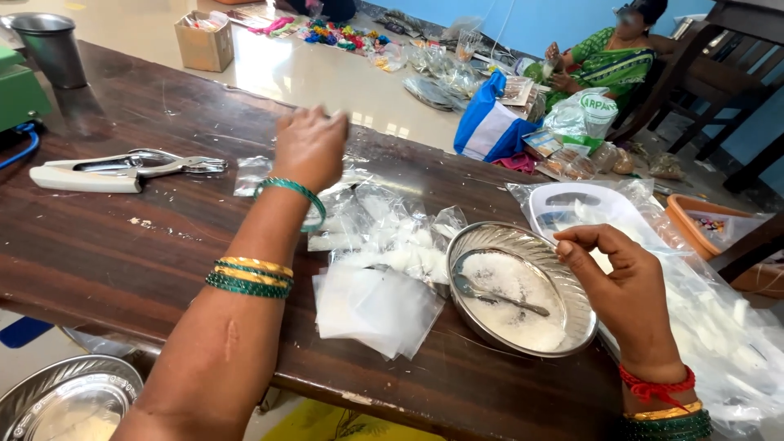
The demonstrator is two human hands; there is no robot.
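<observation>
Steel, round and shallow, the plate (523,290) sits on the dark wooden table (122,253), with white powder and a spoon (498,296) in it. Just beside its right rim hovers the right hand (625,290), fingertips pinched narrow. Left of the plate lie clear plastic pouches (376,269); beyond them the left hand (310,147) is raised, its grip hidden.

Home packing workroom, pouches (371,306) on wooden table (122,245), goods strewn on floor (302,73)
</observation>
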